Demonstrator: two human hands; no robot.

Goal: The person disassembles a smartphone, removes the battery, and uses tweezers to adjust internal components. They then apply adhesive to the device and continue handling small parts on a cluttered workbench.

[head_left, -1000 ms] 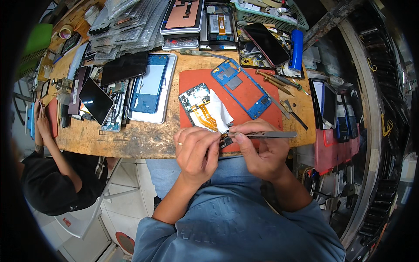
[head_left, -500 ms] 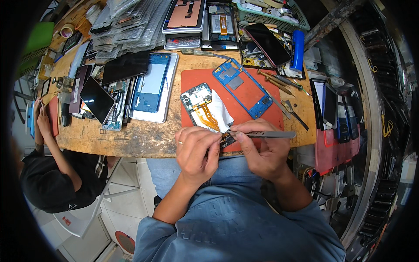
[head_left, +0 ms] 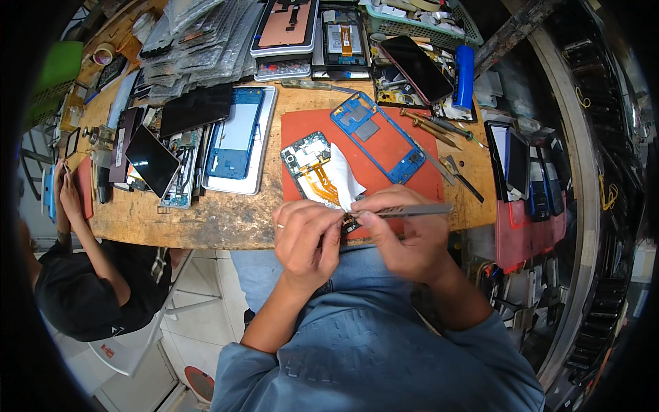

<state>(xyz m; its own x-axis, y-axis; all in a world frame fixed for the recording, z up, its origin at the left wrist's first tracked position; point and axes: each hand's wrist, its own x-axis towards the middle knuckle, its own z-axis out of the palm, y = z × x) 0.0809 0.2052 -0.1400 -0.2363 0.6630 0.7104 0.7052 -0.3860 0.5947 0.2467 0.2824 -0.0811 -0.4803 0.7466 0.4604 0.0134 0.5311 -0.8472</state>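
An opened phone (head_left: 300, 156), its circuit board and orange ribbon cable (head_left: 320, 180) exposed, lies on a red mat (head_left: 431, 184). White tissue (head_left: 345, 175) covers part of it. At the phone's lower end, my left hand (head_left: 302, 237) is closed, thumb and fingers pinched; whatever is between them is too small to make out. My right hand (head_left: 412, 240) grips grey metal tweezers (head_left: 422, 210), whose tips point left to the same spot and are mostly hidden by fingers. Beyond, a blue phone frame (head_left: 353, 117) rests on the mat.
Screwdrivers (head_left: 432, 127) lie right of the frame. Phones, a white tray (head_left: 264, 161) and stacked bubble-wrap pouches (head_left: 199, 55) fill the left and back. A green basket (head_left: 449, 27) stands at the back right. Another person's hands (head_left: 68, 192) rest at the far left.
The tweezers and my right fingers have shifted slightly left, closer to my left fingertips. The whole bench view has drifted slightly left. Both hands stay at the phone's lower end.
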